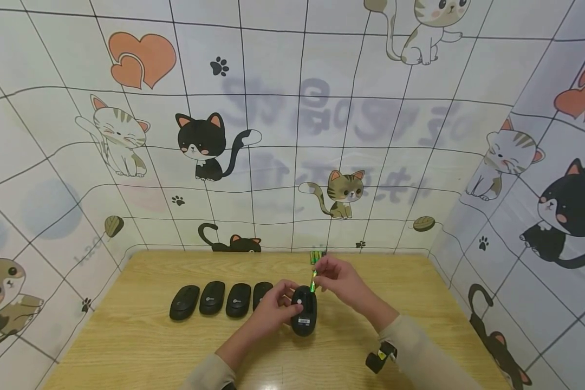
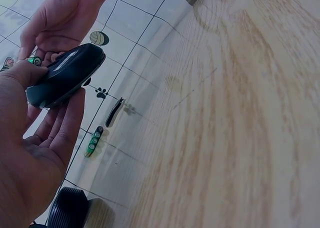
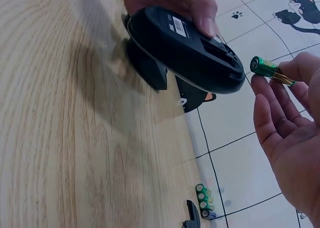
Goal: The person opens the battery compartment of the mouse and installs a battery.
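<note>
My left hand holds a black computer mouse with its underside up and its battery compartment uncovered. The thumb presses along the compartment's side, as the right wrist view shows, and a white label sits on the underside. Between thumb and fingertips, my right hand pinches a green and gold battery. Seen from the right wrist, the battery is just apart from the compartment end of the mouse, with its flat end toward it. In the left wrist view the mouse hides most of the battery.
Several more black mice stand in a row left of my hands. Behind the right hand, several green batteries lie side by side at the table's back, next to a small black cover-like piece. A cat-patterned cloth encloses the wooden table.
</note>
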Demonstrator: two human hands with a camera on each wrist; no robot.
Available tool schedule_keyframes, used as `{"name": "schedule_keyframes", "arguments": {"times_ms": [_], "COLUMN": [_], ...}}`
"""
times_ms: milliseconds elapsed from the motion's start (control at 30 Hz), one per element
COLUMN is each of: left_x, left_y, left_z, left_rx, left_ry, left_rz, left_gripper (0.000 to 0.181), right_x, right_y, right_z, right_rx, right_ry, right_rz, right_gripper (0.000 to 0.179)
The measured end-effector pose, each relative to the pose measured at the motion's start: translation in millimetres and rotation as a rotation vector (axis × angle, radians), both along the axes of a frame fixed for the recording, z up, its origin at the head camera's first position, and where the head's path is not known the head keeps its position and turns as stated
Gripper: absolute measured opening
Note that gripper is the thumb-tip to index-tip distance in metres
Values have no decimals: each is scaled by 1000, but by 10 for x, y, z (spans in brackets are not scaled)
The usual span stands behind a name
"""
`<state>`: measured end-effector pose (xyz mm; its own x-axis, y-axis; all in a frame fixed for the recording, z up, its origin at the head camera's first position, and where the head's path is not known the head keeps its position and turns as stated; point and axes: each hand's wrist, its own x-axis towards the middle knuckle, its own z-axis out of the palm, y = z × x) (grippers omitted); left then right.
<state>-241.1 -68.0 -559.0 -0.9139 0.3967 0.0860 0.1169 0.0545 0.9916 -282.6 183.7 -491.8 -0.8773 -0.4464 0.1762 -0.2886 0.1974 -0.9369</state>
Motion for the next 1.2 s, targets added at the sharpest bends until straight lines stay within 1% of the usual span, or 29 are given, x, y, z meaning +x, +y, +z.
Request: {"name": "schedule_keyframes", "arguments": {"times_ms": [267, 367, 567, 733, 967, 1200], "left_x": [3, 5, -2, 4, 13, -8], "left_y": [5, 7, 15, 20, 25, 26], "left_z": [-25, -34, -37, -20, 8, 5], "left_rx": [21, 27, 32, 37, 53, 69], "left_ry": [3, 13, 12, 10, 20, 29], "left_rz": [-4, -3, 4, 26, 60, 78], "left_gripper": [41, 41, 41, 43, 43, 45], "right_x": [104, 120, 147, 168, 203, 214], "right_y": [-24, -30, -45, -53, -71, -84], "right_z": [2, -11, -38, -60, -72, -143], "right_rx": [38, 47, 68, 82, 113, 144], "right_ry": [24, 37, 60, 74, 103, 202], "right_rz": [35, 44, 54, 44, 37, 17], "right_gripper": [12, 13, 14, 9, 8, 10]}}
